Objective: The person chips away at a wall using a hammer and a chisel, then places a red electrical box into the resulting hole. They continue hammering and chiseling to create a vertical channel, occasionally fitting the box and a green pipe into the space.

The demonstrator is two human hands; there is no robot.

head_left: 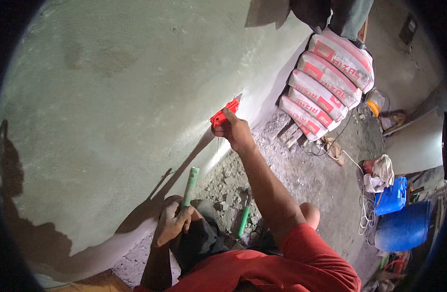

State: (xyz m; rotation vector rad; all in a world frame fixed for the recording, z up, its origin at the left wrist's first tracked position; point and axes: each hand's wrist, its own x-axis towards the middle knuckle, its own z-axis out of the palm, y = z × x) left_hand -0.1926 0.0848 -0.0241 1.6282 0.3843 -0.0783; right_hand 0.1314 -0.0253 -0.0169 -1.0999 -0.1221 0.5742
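My right hand (pixel 234 132) is stretched forward, fingers closed around a red electrical box (pixel 225 113). The box sits against the grey plastered wall (pixel 136 73), right at a small chipped recess (pixel 238 98) near the wall's lower part. Close to my knees, my left hand (pixel 174 222) grips a pale green plastic pipe (pixel 190 185) by its lower end, with the pipe pointing upward. Among the rubble between my legs lies a bright green-handled tool (pixel 244 221) with a dark shaft.
Stacked cement bags (pixel 325 82) stand beyond the wall's edge, with a person's legs (pixel 347 19) above them. Broken rubble (pixel 228 180) covers the floor by the wall. To the right are a white cable (pixel 364 214), a blue jerrycan (pixel 391 197) and a blue drum (pixel 401 226).
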